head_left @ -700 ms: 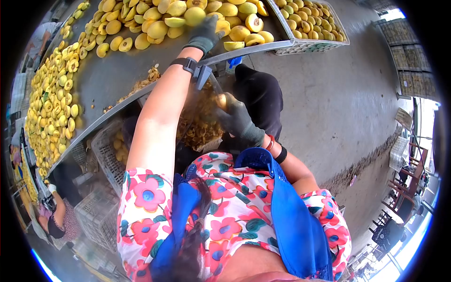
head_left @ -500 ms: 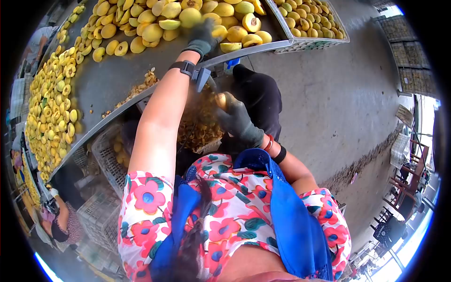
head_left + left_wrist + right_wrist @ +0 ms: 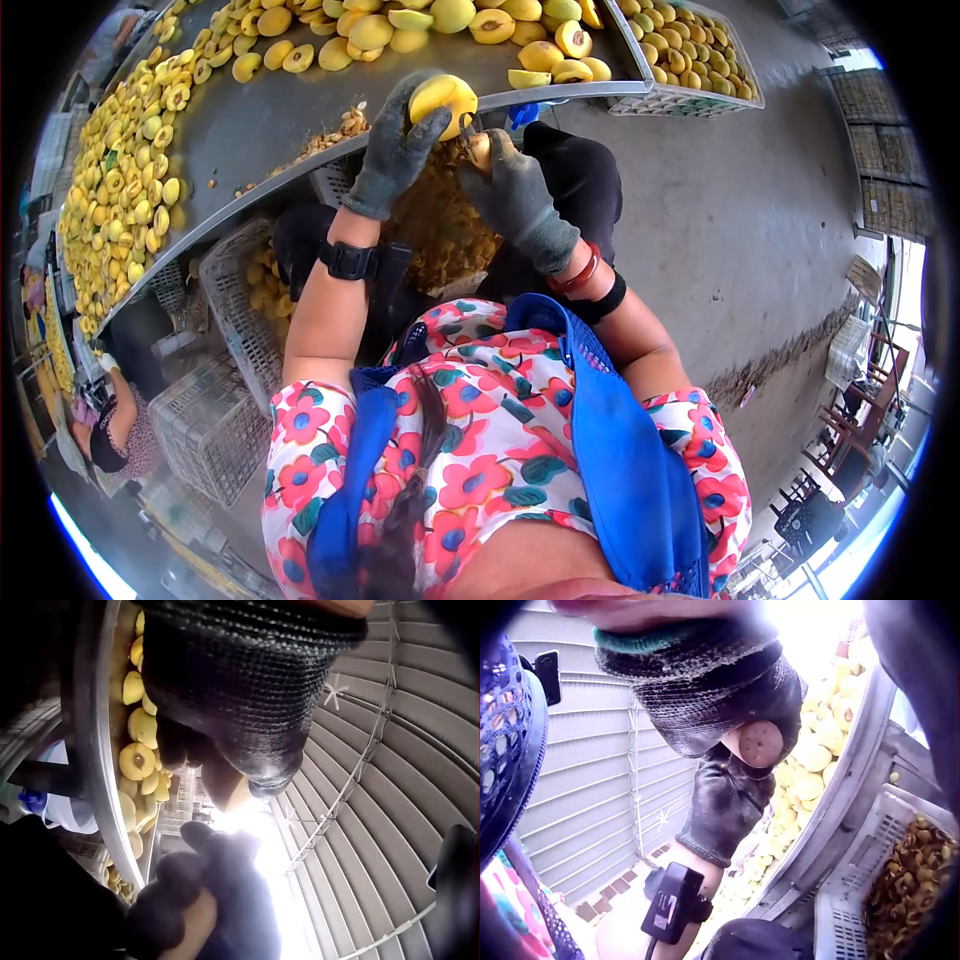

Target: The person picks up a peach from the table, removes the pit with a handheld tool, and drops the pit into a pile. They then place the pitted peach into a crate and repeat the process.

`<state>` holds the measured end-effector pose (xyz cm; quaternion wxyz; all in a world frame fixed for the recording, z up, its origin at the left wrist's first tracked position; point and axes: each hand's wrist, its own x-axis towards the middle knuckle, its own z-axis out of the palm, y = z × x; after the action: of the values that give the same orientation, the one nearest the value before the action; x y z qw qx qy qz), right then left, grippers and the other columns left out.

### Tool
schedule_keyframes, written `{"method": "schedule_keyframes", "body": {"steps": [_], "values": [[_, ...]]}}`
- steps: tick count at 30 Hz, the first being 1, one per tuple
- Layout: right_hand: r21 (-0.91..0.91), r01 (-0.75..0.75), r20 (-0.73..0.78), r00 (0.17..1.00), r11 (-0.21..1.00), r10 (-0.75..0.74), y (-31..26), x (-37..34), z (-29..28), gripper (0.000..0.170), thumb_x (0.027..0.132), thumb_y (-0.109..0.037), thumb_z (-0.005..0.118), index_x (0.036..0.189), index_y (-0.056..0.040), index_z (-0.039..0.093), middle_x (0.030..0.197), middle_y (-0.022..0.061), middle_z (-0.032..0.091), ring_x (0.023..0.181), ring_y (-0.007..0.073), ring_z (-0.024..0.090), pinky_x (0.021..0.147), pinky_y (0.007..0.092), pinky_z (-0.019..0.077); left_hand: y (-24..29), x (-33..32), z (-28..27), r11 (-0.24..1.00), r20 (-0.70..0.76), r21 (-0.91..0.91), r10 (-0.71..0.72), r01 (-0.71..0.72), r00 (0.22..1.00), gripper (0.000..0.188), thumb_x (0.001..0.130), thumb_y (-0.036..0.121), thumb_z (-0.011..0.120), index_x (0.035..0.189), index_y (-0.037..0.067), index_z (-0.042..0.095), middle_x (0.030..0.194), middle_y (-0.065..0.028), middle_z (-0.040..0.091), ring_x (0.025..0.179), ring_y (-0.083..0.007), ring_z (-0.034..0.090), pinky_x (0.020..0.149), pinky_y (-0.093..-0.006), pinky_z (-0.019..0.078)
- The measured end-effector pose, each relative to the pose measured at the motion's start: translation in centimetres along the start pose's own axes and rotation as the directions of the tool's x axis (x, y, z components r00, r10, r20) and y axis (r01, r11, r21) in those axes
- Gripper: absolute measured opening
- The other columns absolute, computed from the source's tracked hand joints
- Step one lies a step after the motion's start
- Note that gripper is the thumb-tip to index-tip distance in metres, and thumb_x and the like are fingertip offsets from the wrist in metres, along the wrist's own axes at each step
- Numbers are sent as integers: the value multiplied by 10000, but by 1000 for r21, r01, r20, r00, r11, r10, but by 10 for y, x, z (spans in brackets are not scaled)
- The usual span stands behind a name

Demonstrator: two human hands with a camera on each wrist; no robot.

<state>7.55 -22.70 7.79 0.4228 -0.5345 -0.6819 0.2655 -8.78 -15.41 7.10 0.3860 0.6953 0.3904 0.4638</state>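
My gloved left hand [image 3: 390, 155] holds a yellow peach [image 3: 447, 100] in front of the table's metal edge, fingers and thumb on either side of it. Close to its right, my gloved right hand [image 3: 515, 190] grips a wooden-handled tool [image 3: 481, 152], whose dark metal end is up against the peach. The round butt of the handle [image 3: 760, 744] pokes out of the right fist in the right wrist view. Only part of the peach shows past the left glove in the left wrist view.
Many peaches, some halved [image 3: 573, 39], lie on the metal table [image 3: 250, 130]. Below the hands stands a crate [image 3: 836, 907] of brown-yellow scraps [image 3: 911, 885]. A full peach crate [image 3: 690, 100] is at the right; more crates [image 3: 205, 450] and another person [image 3: 125, 430] are at the left.
My left hand has come back from the peach pile with a peach in it, down to the right hand. The right hand has risen slightly with the tool.
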Motion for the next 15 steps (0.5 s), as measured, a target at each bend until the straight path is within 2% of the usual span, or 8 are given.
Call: {"method": "schedule_keyframes", "body": {"steps": [2,3,6,10,12,15], "values": [[12,42,6,999,999,-43,-6,-3,5,329,794,-133,651,1066,-32,498,729,209,627,688,392,635,565,432,507,11,-12,-8,995,-14,46,94,-94,995,381,893,240,604,1179,3,519,1116,-133,583,1034,-250,568,915,-329,451],[13,66,-5,998,998,-66,-9,-5,9,336,794,-133,652,1071,-31,492,729,211,626,687,394,634,563,434,507,17,-17,-10,963,-5,193,192,-187,981,351,912,226,575,1168,-6,516,1098,-144,580,1017,-256,569,897,-330,452],[10,113,-35,993,994,-113,-18,-8,11,344,795,-131,651,1072,-28,476,725,217,623,683,404,628,553,443,502,31,-27,-8,983,-79,85,168,-161,983,332,931,231,531,1155,-14,515,1086,-155,575,994,-260,570,874,-337,455],[20,186,-62,981,982,-184,-34,-14,11,331,796,-131,652,1051,-26,469,710,224,617,675,418,618,538,454,495,47,-40,-2,976,-163,94,208,-194,965,341,947,254,477,1161,-10,504,1077,-146,574,980,-252,569,864,-339,454],[3,194,-44,980,981,-194,-35,-16,11,327,796,-128,653,1045,-27,467,706,226,614,674,423,616,536,459,491,53,-46,4,983,-235,48,185,-179,954,347,952,263,457,1164,-9,497,1074,-142,574,984,-248,567,873,-341,451],[14,176,-6,984,984,-175,-23,-5,4,307,802,-120,647,1039,-21,478,719,237,610,703,430,611,543,452,491,48,-35,18,972,-315,69,235,-225,920,351,956,265,446,1173,-8,487,1074,-143,570,990,-240,564,886,-341,447]]}}
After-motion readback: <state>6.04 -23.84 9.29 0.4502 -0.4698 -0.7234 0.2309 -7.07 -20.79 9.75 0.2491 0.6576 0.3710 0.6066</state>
